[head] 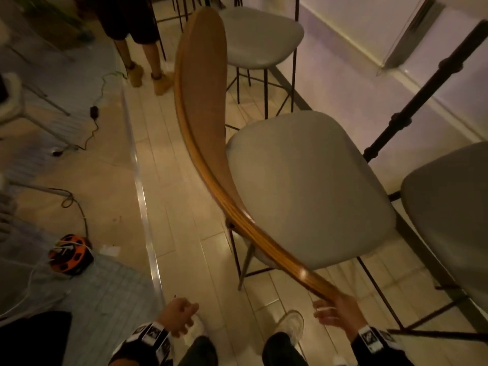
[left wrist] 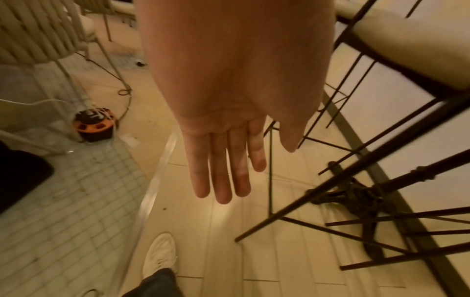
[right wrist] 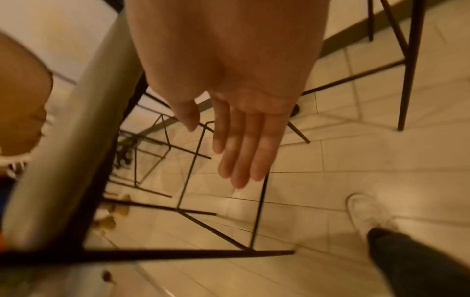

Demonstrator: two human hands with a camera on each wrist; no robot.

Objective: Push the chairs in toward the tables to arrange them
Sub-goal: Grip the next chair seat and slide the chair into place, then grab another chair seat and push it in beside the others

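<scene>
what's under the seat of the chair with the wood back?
Under the grey seat of the chair: thin black metal legs with a crossbar, standing on pale floor tiles. The cushion covers where the legs join and most of the floor directly beneath.

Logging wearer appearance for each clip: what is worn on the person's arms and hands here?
Both hands are bare, without gloves or rings that I can see. The left hand and right hand each emerge from a dark long sleeve. Each wrist carries a band of black-and-white square printed markers: the left wrist band and the right wrist band. No cables show on the arms.
</scene>
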